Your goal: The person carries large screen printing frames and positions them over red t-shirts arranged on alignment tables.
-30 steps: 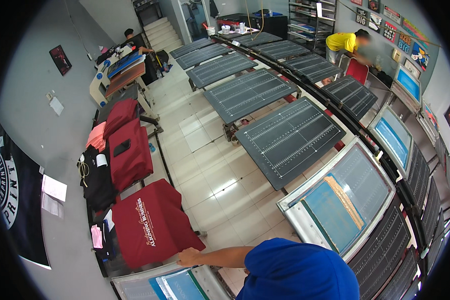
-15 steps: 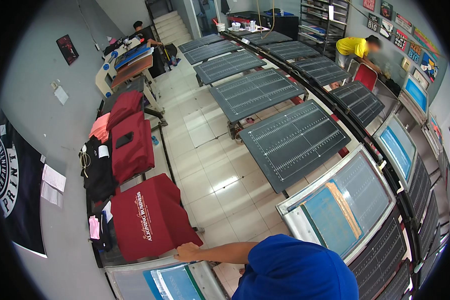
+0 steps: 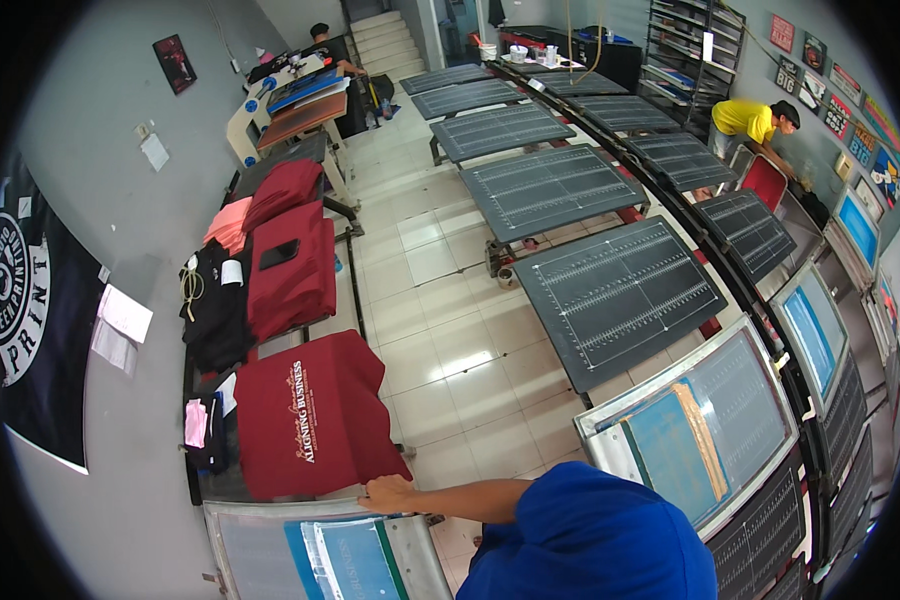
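Note:
My right hand (image 3: 388, 494) reaches leftward from a blue sleeve (image 3: 590, 540). Its fingers are curled at the far edge of a silver-framed printing screen (image 3: 255, 540), touching that rim close to the corner of a maroon cloth. The screen has blue areas and a pale patch across its mesh. Just beyond it, the maroon garment piece (image 3: 300, 420) lies draped over a board, with white and gold lettering printed on it. Its near right corner hangs over the board's edge beside my hand. My left hand is out of sight.
Dark boards with white rulings (image 3: 620, 300) stand in rows to the right. Another screen with a squeegee (image 3: 702, 440) rests nearer. Along the left wall lie folded maroon cloths (image 3: 315, 270), with a black phone (image 3: 279, 254) on top. A person in yellow (image 3: 745, 120) bends at far right; another stands far left.
The view has swung a little, so the boards and wall shift rightward in the picture. My right hand stays at the screen's far rim, next to the maroon cloth.

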`<act>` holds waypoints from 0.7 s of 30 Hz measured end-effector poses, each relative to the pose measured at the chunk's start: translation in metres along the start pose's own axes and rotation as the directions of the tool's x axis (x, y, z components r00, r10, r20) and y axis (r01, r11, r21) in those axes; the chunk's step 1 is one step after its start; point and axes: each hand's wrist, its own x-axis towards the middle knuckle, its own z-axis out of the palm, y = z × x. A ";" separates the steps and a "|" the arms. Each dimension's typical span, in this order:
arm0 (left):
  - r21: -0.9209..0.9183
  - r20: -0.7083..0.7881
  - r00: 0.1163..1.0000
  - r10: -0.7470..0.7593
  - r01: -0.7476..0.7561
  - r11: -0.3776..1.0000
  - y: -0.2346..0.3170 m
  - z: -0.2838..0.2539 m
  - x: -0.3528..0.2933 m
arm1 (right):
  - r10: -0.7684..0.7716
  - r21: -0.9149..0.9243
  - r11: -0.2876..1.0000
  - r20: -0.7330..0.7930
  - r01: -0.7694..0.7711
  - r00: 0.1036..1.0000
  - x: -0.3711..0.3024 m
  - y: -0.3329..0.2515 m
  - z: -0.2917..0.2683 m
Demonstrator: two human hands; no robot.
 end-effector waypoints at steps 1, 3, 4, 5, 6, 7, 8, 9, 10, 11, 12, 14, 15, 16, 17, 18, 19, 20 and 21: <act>-0.016 -0.044 0.999 -0.006 0.006 1.000 -0.005 -0.015 -0.005 | -0.005 0.003 1.000 -0.010 0.005 1.000 0.001 -0.001 0.001; -0.040 -0.156 0.987 -0.034 0.028 0.999 -0.016 -0.057 -0.028 | 0.018 0.031 0.999 -0.027 -0.018 0.999 0.005 -0.004 0.003; -0.058 -0.235 0.970 -0.056 0.044 0.997 -0.022 -0.085 -0.050 | 0.020 0.030 0.999 0.004 -0.020 1.000 0.006 -0.006 0.005; -0.084 -0.321 0.944 -0.081 0.057 0.995 -0.032 -0.114 -0.078 | 0.012 -0.003 1.000 0.023 -0.012 1.000 0.006 -0.009 0.006; -0.116 -0.404 0.909 -0.100 0.058 0.992 -0.041 -0.143 -0.111 | 0.015 -0.045 0.999 0.048 -0.013 0.999 0.007 -0.011 0.005; -0.150 -0.464 0.879 -0.113 0.047 0.988 -0.051 -0.171 -0.151 | -0.002 -0.062 0.998 0.005 0.002 1.000 0.005 -0.014 0.006; -0.196 -0.502 0.855 -0.126 0.030 0.980 -0.060 -0.192 -0.188 | -0.051 -0.061 0.997 0.055 0.054 0.997 0.001 -0.016 0.005; -0.282 -0.555 0.806 -0.205 0.049 0.958 -0.067 -0.204 -0.214 | -0.040 0.005 0.999 0.013 0.040 0.999 0.002 -0.018 0.004; -0.318 -0.503 0.843 -0.188 0.021 0.948 -0.075 -0.212 -0.229 | -0.145 0.005 0.989 -0.017 0.145 0.989 -0.003 -0.018 0.005; -0.393 -0.473 0.850 -0.232 0.032 0.919 -0.074 -0.218 -0.245 | -0.091 0.050 0.995 0.073 0.088 0.993 -0.001 -0.021 0.006; -0.429 -0.467 0.850 -0.244 0.023 0.903 -0.075 -0.218 -0.254 | -0.162 0.034 0.987 0.091 0.159 0.983 -0.002 -0.019 0.010; -0.474 -0.557 0.713 -0.425 0.147 0.868 -0.062 -0.214 -0.263 | -0.279 0.109 0.958 0.165 0.264 0.946 0.004 -0.021 0.021; -0.500 -0.624 0.644 -0.443 0.107 0.860 -0.054 -0.207 -0.266 | -0.327 0.186 0.938 0.191 0.293 0.925 0.005 -0.020 0.025; -0.384 -0.753 0.575 -0.320 0.012 0.923 -0.044 -0.212 -0.272 | -0.350 0.264 0.921 0.241 0.286 0.905 0.008 -0.026 0.043; -0.379 -0.776 0.539 -0.328 0.017 0.925 -0.039 -0.209 -0.280 | -0.369 0.325 0.905 0.278 0.275 0.887 0.010 -0.027 0.051; -0.407 -0.756 0.526 -0.391 0.091 0.909 -0.034 -0.213 -0.293 | -0.379 0.382 0.890 0.315 0.249 0.870 0.010 -0.034 0.059; -0.430 -0.748 0.506 -0.430 0.124 0.894 -0.034 -0.208 -0.307 | -0.399 0.340 0.898 0.363 0.280 0.842 0.011 -0.037 0.065; -0.348 -0.812 0.449 -0.374 0.141 0.927 -0.037 -0.212 -0.321 | -0.412 0.298 0.903 0.401 0.309 0.818 0.007 -0.043 0.075; -0.313 -0.823 0.440 -0.360 0.178 0.933 -0.043 -0.234 -0.341 | -0.389 0.229 0.920 0.424 0.318 0.818 -0.015 -0.056 0.090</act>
